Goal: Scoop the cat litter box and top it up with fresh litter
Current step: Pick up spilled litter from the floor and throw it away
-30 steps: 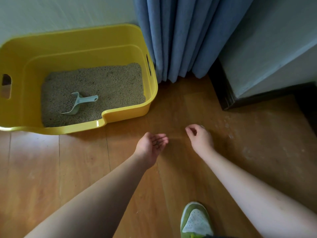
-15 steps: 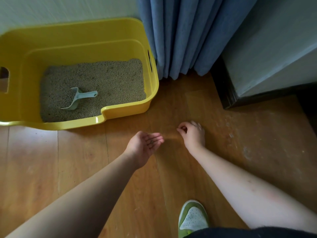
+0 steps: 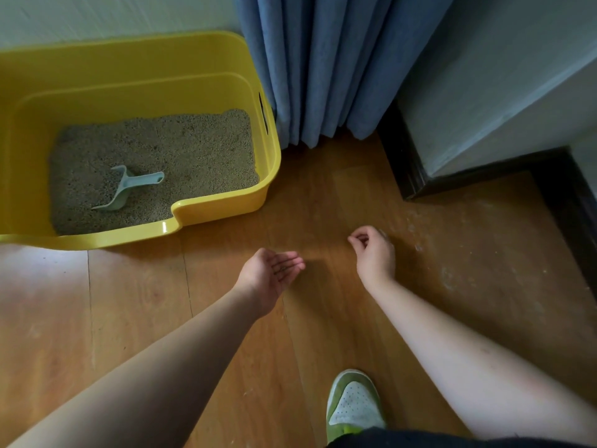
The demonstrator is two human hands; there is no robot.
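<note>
Crouching over the wooden floor (image 3: 323, 202), we hold our left hand (image 3: 269, 276) palm up, fingers straight and cupped a little, with a few dark grains resting on the palm. Our right hand (image 3: 374, 250) hovers just to its right, fingers curled, thumb and forefinger pressed together — whether that grip pinches a grain, we cannot tell. The yellow litter box (image 3: 226, 76) sits far left against the wall, beside the blue curtain (image 3: 323, 66); a pale scoop (image 3: 129, 189) lies in its litter (image 3: 193, 150). A green shoe (image 3: 353, 404) shows near us.
</note>
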